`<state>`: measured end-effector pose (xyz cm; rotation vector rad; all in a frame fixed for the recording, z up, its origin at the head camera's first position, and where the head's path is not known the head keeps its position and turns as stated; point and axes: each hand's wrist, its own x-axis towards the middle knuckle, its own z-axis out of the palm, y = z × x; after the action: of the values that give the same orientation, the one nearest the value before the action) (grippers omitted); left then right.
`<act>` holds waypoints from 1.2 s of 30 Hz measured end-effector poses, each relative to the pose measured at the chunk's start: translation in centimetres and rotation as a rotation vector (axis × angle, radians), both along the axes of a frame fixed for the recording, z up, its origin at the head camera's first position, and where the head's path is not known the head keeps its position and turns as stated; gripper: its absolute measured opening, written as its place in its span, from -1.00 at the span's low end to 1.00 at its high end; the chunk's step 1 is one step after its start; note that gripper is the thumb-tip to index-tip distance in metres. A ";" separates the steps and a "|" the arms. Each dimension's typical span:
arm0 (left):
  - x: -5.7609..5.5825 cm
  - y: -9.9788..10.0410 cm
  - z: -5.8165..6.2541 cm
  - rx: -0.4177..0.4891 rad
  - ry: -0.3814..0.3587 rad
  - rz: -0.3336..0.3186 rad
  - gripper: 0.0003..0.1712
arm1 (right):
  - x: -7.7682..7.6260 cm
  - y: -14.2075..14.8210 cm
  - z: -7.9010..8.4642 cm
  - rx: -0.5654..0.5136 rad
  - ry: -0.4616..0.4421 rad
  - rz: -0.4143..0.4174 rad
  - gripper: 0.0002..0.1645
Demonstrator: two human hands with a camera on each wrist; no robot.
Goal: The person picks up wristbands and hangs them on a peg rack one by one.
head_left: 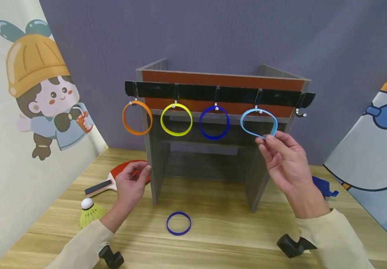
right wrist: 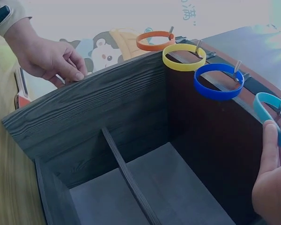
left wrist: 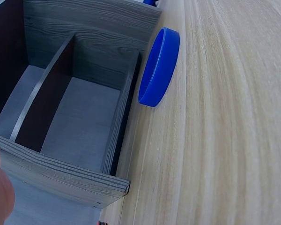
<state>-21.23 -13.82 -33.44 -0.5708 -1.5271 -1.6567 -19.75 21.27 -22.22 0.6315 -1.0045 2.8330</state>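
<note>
My right hand (head_left: 289, 160) pinches the lower edge of a light blue silicone wristband (head_left: 242, 120) between thumb and fingers. The band's top is at a metal hook on the black strip (head_left: 197, 91), and its lower side is pulled out of round. Orange (head_left: 124, 118), yellow (head_left: 191, 121) and dark blue (head_left: 200, 127) wristbands hang from hooks to its left. My left hand (head_left: 131, 183), fingers loosely bent, has its fingertips at the edge of the grey shelf unit's left panel (head_left: 153, 164). Another blue wristband (left wrist: 166, 70) lies on the table in front of the unit.
A bare hook (head_left: 301, 113) sticks out at the strip's right end. To the left, a red table tennis bat (head_left: 112, 179) and a yellow shuttlecock (head_left: 90, 215) lie on the wooden table (head_left: 220, 231). A blue object (head_left: 324, 186) is behind my right wrist.
</note>
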 end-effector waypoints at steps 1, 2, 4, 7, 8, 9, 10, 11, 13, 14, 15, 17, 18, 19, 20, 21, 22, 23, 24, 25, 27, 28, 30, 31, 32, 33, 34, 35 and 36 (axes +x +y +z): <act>0.0 0.0 0.0 0.000 0.001 0.000 -0.81 | 0.0 -0.1 0.0 0.002 -0.003 -0.005 -0.86; 0.0 0.0 0.0 -0.001 0.002 0.002 -0.82 | 0.0 -0.1 -0.1 0.005 -0.008 -0.011 -0.86; 0.0 0.0 -0.1 -0.002 0.002 0.005 -0.84 | 0.0 -0.2 -0.2 0.013 -0.019 -0.023 -0.86; 0.1 0.0 -0.1 -0.011 -0.003 0.016 -0.86 | 0.0 -0.5 -0.5 0.018 -0.032 -0.036 -0.86; 0.1 0.0 -0.2 -0.013 -0.005 0.018 -0.86 | 0.0 -0.5 -0.6 0.020 -0.034 -0.039 -0.86; 0.1 -0.1 -0.2 -0.014 -0.007 0.018 -0.86 | 0.0 -0.6 -0.7 0.023 -0.035 -0.043 -0.86; 0.1 -0.1 -0.2 -0.016 -0.009 0.020 -0.86 | 0.0 -0.6 -0.8 0.027 -0.033 -0.046 -0.86; 0.1 -0.1 -0.2 -0.014 -0.009 0.017 -0.86 | 0.0 -0.7 -0.8 0.030 -0.030 -0.048 -0.86; 0.1 -0.1 -0.3 -0.015 -0.009 0.014 -0.85 | 0.0 -0.7 -1.0 0.038 -0.026 -0.056 -0.87; 0.1 -0.1 -0.3 -0.018 -0.007 0.013 -0.85 | 0.0 -0.7 -1.0 0.043 -0.025 -0.061 -0.87; 0.0 -0.1 -0.3 -0.021 -0.006 0.013 -0.85 | -0.1 -0.7 -1.0 0.052 -0.024 -0.067 -0.87; 0.0 -0.1 -0.4 -0.020 -0.001 0.008 -0.86 | 0.0 -0.7 -1.1 0.074 -0.030 -0.082 -0.87; 0.0 -0.1 -0.4 -0.021 0.002 0.007 -0.87 | 0.0 -0.7 -1.2 0.089 -0.037 -0.093 -0.86; 0.0 -0.1 -0.4 -0.020 0.005 0.006 -0.87 | 0.0 -0.7 -1.2 0.105 -0.046 -0.104 -0.84; 0.0 -0.1 -0.3 -0.019 0.008 0.003 -0.88 | 0.1 -0.7 -1.3 0.124 -0.057 -0.116 -0.83; 0.0 -0.1 -0.3 -0.020 0.009 0.004 -0.88 | 0.1 -0.7 -1.5 0.144 -0.066 -0.129 -0.81; 0.0 -0.1 -0.3 -0.018 0.009 0.004 -0.88 | 0.2 -0.8 -1.6 0.162 -0.075 -0.141 -0.81; 0.0 -0.1 -0.3 -0.022 0.008 0.010 -0.89 | 0.3 -0.9 -1.9 0.177 -0.081 -0.150 -0.81; 0.0 -0.1 -0.2 -0.024 0.007 0.015 -0.89 | 0.3 -1.1 -2.2 0.195 -0.083 -0.158 -0.83; 0.0 -0.2 -0.2 -0.027 0.005 0.019 -0.88 | 0.4 -1.3 -2.6 0.215 -0.081 -0.162 -0.86; 0.0 -0.2 -0.1 -0.031 -0.002 0.026 -0.88 | 0.5 -1.9 -3.5 0.261 -0.076 -0.174 -0.93; 0.0 -0.2 0.0 -0.033 -0.006 0.027 -0.87 | 0.6 -2.2 -4.0 0.286 -0.075 -0.180 -0.96; -0.1 -0.2 0.0 -0.031 -0.009 0.022 -0.86 | 0.6 -2.9 -5.0 0.345 -0.086 -0.199 -0.95; -0.1 -0.1 0.0 -0.030 -0.010 0.020 -0.86 | 0.6 -3.2 -5.5 0.376 -0.100 -0.211 -0.94; -0.1 -0.1 0.0 -0.030 -0.011 0.019 -0.86 | 0.6 -3.5 -5.9 0.403 -0.119 -0.226 -0.93; -0.1 -0.1 0.0 -0.032 -0.012 0.022 -0.86 | 0.6 -3.8 -6.3 0.429 -0.138 -0.236 -0.92; -0.2 -0.1 0.0 -0.029 -0.010 0.020 -0.86 | 0.5 -4.1 -6.6 0.453 -0.159 -0.246 -0.90; -0.2 -0.1 0.0 -0.024 -0.008 0.017 -0.86 | 0.5 -4.3 -7.0 0.474 -0.176 -0.254 -0.89; -0.2 -0.1 0.0 -0.024 -0.006 0.016 -0.86 | 0.5 -4.6 -7.3 0.496 -0.190 -0.260 -0.88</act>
<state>-21.40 -13.88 -33.46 -0.5655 -1.5540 -1.6306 -19.29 16.67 -29.51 0.2317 -1.7062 2.4562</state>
